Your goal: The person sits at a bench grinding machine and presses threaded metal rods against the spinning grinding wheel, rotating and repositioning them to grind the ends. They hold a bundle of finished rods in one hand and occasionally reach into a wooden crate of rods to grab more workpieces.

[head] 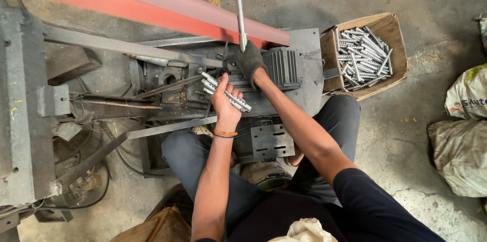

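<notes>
My left hand [224,101] is bare and grips a small bundle of short silver metal rods [227,93], held level above the grey machine [284,69]. A dark work glove covers my right hand [248,58], which pinches the lower end of one long silver rod [239,11]. That rod stands upright against the moving red sanding belt [152,4], which runs slantwise across the top of the view. An orange band circles my left wrist.
A cardboard box [390,26] with several finished silver rods sits at the right of the machine. Filled sacks [464,130] lie on the concrete floor at far right. A grey steel frame [25,110] stands at left. More cardboard lies near my knees.
</notes>
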